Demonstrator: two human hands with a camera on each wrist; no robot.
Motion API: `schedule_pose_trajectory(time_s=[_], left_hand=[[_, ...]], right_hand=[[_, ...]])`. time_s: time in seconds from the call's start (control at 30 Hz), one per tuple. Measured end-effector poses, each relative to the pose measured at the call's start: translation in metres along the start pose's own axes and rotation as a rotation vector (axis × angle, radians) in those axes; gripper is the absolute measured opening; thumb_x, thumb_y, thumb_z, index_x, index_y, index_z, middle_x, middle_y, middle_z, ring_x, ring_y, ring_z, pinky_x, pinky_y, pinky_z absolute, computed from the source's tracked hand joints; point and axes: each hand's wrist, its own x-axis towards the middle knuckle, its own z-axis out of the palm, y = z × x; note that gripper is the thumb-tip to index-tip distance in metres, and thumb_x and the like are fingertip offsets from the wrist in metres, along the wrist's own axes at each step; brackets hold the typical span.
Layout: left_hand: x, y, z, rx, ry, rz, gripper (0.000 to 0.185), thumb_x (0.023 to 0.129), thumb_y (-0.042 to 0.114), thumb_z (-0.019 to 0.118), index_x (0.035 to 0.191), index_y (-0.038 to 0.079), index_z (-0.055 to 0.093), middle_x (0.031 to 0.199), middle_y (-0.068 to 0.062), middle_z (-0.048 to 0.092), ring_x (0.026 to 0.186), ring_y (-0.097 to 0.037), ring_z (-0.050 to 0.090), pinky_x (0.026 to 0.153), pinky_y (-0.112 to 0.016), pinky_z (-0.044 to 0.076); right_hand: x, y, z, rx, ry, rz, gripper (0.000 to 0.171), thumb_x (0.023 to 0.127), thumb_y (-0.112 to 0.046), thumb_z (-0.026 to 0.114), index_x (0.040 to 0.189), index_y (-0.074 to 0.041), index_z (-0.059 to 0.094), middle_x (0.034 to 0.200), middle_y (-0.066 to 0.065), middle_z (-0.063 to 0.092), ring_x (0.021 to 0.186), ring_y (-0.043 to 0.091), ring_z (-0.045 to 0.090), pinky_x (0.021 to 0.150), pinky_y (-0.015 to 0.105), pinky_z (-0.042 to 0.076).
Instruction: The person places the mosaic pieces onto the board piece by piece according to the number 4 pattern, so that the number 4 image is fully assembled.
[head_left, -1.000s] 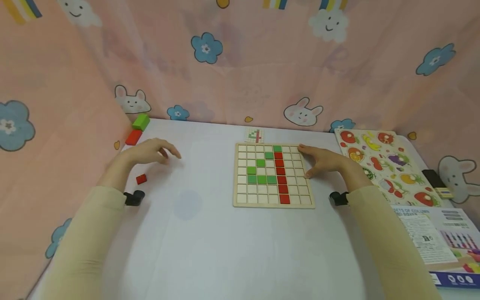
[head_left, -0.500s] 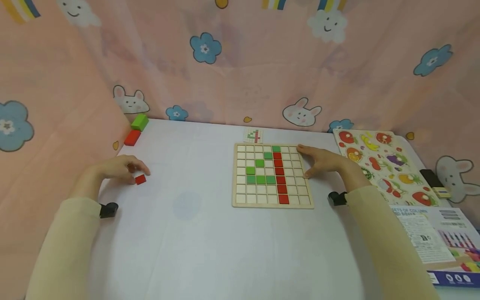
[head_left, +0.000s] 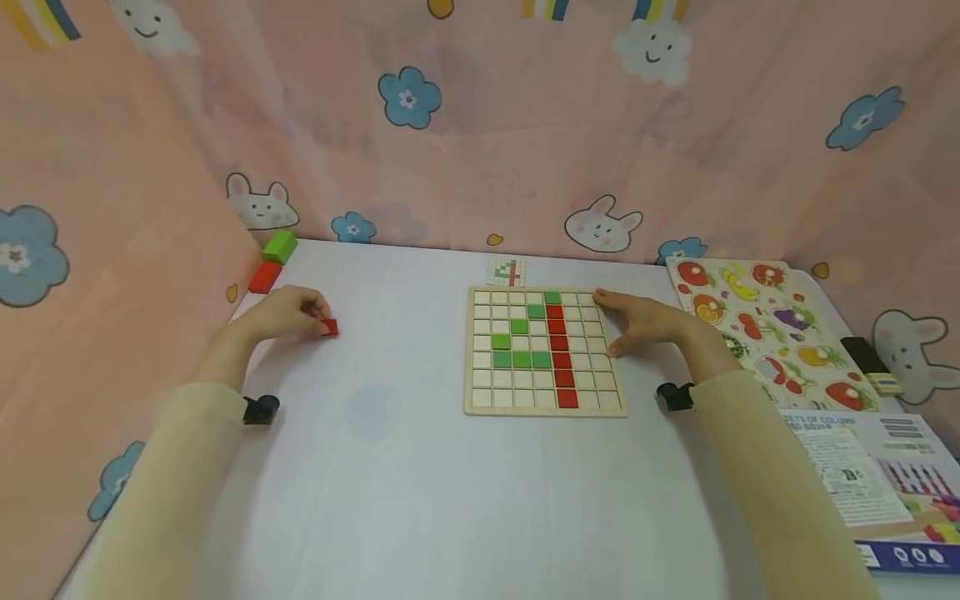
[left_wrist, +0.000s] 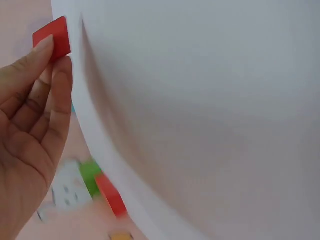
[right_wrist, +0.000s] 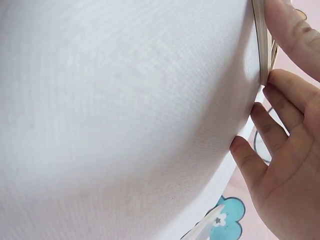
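Between thumb and fingers, my left hand (head_left: pixel 288 312) pinches a small red square tile (left_wrist: pixel 61 37), held over the left part of the table. My right hand (head_left: pixel 645 321) rests at the right edge of the wooden grid board (head_left: pixel 543 414), its thumb and index finger touching the rim and its other fingers loosely extended, as the right wrist view shows. On the board, a column of red tiles (head_left: pixel 558 342) runs down right of centre. Several green tiles (head_left: pixel 521 327) form a diagonal and a short row to its left.
Behind the board lies a small pattern card (head_left: pixel 507 272) in red and green. A red block (head_left: pixel 265 277) and a green block (head_left: pixel 280 247) sit at the back left edge. To the right are a fruit-picture board (head_left: pixel 750 308), a printed box (head_left: pixel 847 483) and a dark object (head_left: pixel 864 357).
My left hand went down to the red tile on the table, took hold of it, and has moved right and away from me with it. My right hand stays at the board's edge.
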Motion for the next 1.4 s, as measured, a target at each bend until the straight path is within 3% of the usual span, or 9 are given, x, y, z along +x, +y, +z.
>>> schedule_pose_trajectory(time_s=[0.17, 0.47, 0.6, 0.8, 0.97, 1.2, 1.3, 1.4], left_hand=[[0.032, 0.051, 0.026, -0.037, 0.052, 0.107, 0.016, 0.090, 0.013, 0.065, 0.105, 0.007, 0.064, 0.103, -0.013, 0.064, 0.099, -0.026, 0.055, 0.085, -0.032, 0.046], [0.085, 0.166, 0.091, -0.165, 0.051, 0.281, 0.017, 0.086, 0.012, 0.072, 0.102, 0.007, 0.069, 0.099, -0.010, 0.070, 0.092, -0.020, 0.063, 0.086, -0.031, 0.050], [0.096, 0.209, 0.121, -0.177, -0.008, 0.352, 0.014, 0.088, 0.013, 0.072, 0.101, 0.008, 0.070, 0.098, -0.008, 0.072, 0.089, -0.016, 0.064, 0.083, -0.026, 0.049], [0.095, 0.263, 0.161, -0.125, -0.073, 0.421, 0.012, 0.089, 0.010, 0.070, 0.100, 0.004, 0.071, 0.098, -0.010, 0.073, 0.082, -0.012, 0.061, 0.071, -0.016, 0.046], [0.089, 0.286, 0.181, -0.058, -0.038, 0.394, 0.009, 0.089, 0.011, 0.070, 0.096, 0.006, 0.074, 0.094, -0.007, 0.075, 0.075, -0.008, 0.056, 0.066, -0.014, 0.041], [0.084, 0.289, 0.188, 0.053, -0.017, 0.402, 0.005, 0.088, 0.016, 0.073, 0.089, 0.013, 0.076, 0.091, 0.000, 0.076, 0.078, -0.008, 0.058, 0.067, -0.017, 0.043], [0.083, 0.291, 0.190, 0.092, -0.012, 0.415, 0.006, 0.088, 0.016, 0.073, 0.092, 0.013, 0.077, 0.095, 0.001, 0.076, 0.084, -0.010, 0.063, 0.073, -0.019, 0.048], [0.083, 0.291, 0.191, 0.127, 0.001, 0.418, 0.014, 0.088, 0.017, 0.074, 0.101, 0.013, 0.077, 0.109, -0.003, 0.073, 0.098, -0.015, 0.065, 0.081, -0.024, 0.053]], right_hand=[[0.001, -0.001, 0.002, -0.005, -0.006, -0.004, 0.107, 0.074, -0.028, 0.085, 0.157, -0.006, 0.021, 0.168, 0.014, 0.009, 0.155, 0.041, 0.004, 0.122, 0.062, 0.009], [0.000, 0.001, 0.000, -0.006, -0.003, 0.010, 0.107, 0.075, -0.028, 0.085, 0.158, -0.007, 0.020, 0.168, 0.013, 0.008, 0.155, 0.041, 0.004, 0.122, 0.062, 0.009], [0.000, 0.001, 0.000, 0.008, -0.007, 0.008, 0.107, 0.075, -0.028, 0.085, 0.158, -0.008, 0.020, 0.168, 0.013, 0.007, 0.155, 0.041, 0.003, 0.122, 0.063, 0.009], [-0.001, 0.004, -0.002, 0.005, -0.008, -0.007, 0.107, 0.075, -0.027, 0.085, 0.157, -0.007, 0.020, 0.168, 0.013, 0.008, 0.155, 0.041, 0.003, 0.122, 0.063, 0.008], [-0.001, 0.004, -0.003, 0.006, -0.017, -0.006, 0.105, 0.076, -0.025, 0.084, 0.157, -0.007, 0.020, 0.168, 0.013, 0.008, 0.155, 0.041, 0.003, 0.122, 0.064, 0.007], [0.001, 0.006, -0.002, -0.013, -0.012, -0.005, 0.106, 0.075, -0.028, 0.085, 0.158, -0.008, 0.021, 0.168, 0.012, 0.008, 0.155, 0.041, 0.005, 0.122, 0.063, 0.008], [0.002, 0.007, -0.002, -0.017, -0.008, -0.003, 0.107, 0.075, -0.029, 0.085, 0.157, -0.009, 0.021, 0.168, 0.012, 0.008, 0.155, 0.040, 0.005, 0.122, 0.063, 0.008], [0.002, 0.006, -0.002, -0.012, -0.008, -0.004, 0.107, 0.074, -0.028, 0.085, 0.157, -0.009, 0.021, 0.168, 0.012, 0.009, 0.155, 0.041, 0.005, 0.122, 0.064, 0.008]])
